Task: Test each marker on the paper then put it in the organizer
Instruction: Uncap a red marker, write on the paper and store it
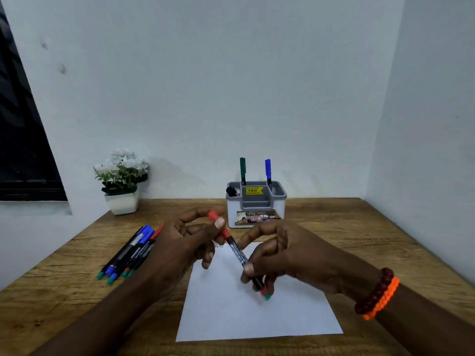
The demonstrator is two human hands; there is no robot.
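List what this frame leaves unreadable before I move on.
- Red marker: mid-barrel hidden by the fingers of the left hand and right hand; whether the cap is seated is unclear.
- Marks on the paper: mostly hidden behind the hands.
- Organizer: labels too small; the dark item in its left slot is unidentifiable.
- Marker pile: overlapping, blurred, uncountable.

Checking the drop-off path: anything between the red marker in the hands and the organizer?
Nothing visible. The red marker is held by the left hand at the cap end and the right hand at the barrel, above the paper. The organizer stands just behind, with only bare table between.
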